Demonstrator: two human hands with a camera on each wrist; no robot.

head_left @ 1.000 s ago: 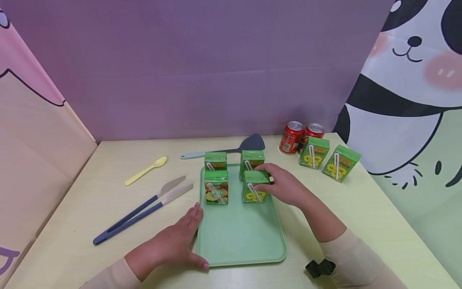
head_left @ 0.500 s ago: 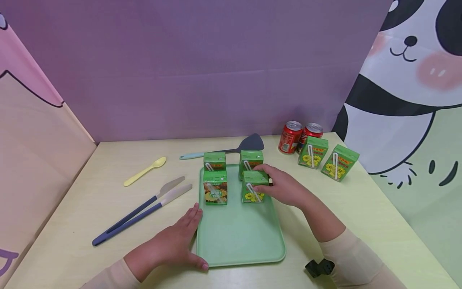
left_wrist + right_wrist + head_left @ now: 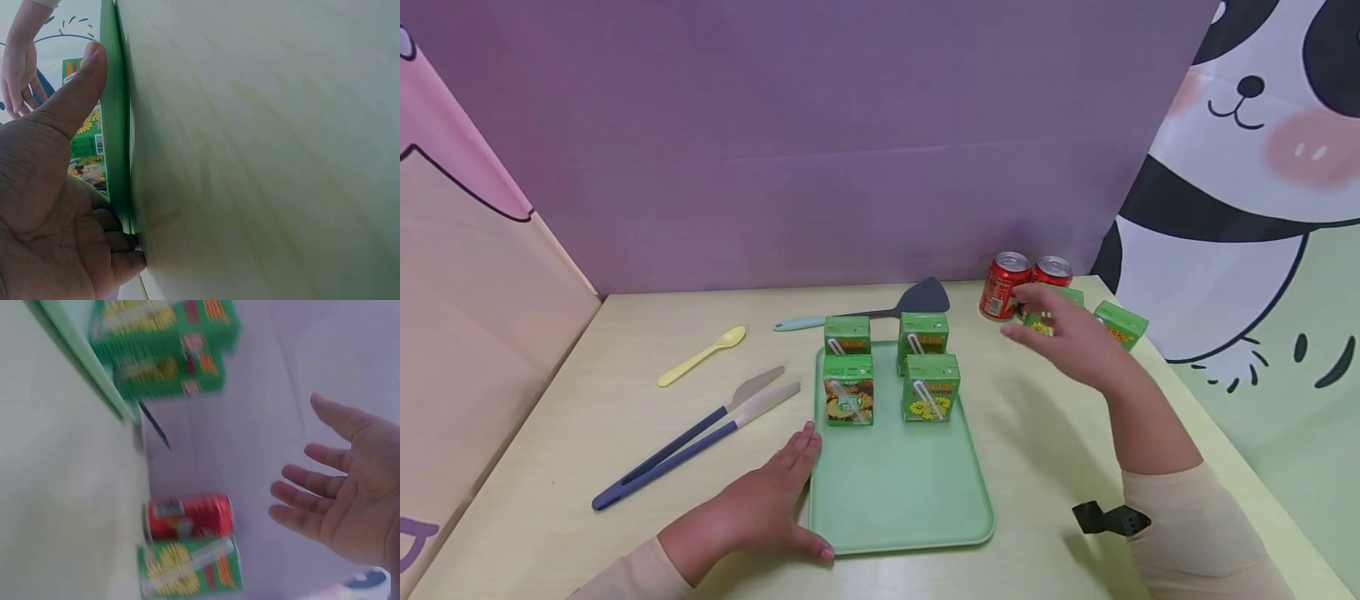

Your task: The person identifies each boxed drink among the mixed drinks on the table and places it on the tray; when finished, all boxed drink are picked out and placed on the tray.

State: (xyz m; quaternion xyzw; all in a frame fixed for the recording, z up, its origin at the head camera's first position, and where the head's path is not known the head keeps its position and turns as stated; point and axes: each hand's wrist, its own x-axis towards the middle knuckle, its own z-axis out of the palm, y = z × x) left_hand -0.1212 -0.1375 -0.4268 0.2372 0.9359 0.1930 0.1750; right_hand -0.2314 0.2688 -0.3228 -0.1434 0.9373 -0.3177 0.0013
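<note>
My left hand rests along the left edge of a light green tray, its fingers extended; the left wrist view shows them against the rim. Several green drink cartons with straws stand on the tray's far half, including a front-left one and a front-right one. My right hand is in the air right of the tray, fingers spread and holding nothing. From the head it partly hides two more drink cartons, a nearer-left one and a right-hand one.
Two red drink cans, one at left and one at right, stand at the back right. A spatula lies behind the tray. Left of it are a yellow spoon and blue-handled tongs. A purple backdrop rises behind the table.
My right hand has let go of the front-right carton on the tray and moved right and up toward the cartons beside the cans. My left hand stays at the tray's edge.
</note>
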